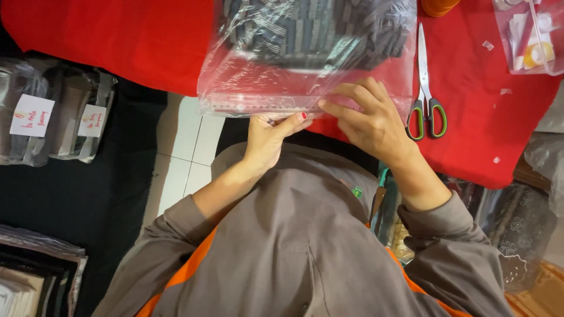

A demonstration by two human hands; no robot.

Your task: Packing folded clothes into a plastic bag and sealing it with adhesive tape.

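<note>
A clear plastic bag (258, 88) lies on a red cloth (117, 41), with dark striped folded fabric (311, 26) inside it. My left hand (267, 138) pinches the bag's near edge from below, thumb on top. Over the same edge lies my right hand (367, 120), its fingers pressing the flap down flat. Both hands meet at the middle of the bag's open end.
Scissors (426, 100) with green and black handles lie on the red cloth right of the bag. A small clear bag of bits (529, 35) sits at the top right. Bagged, labelled fabric packs (53, 117) lie on the left; more packs (517, 229) are at the right.
</note>
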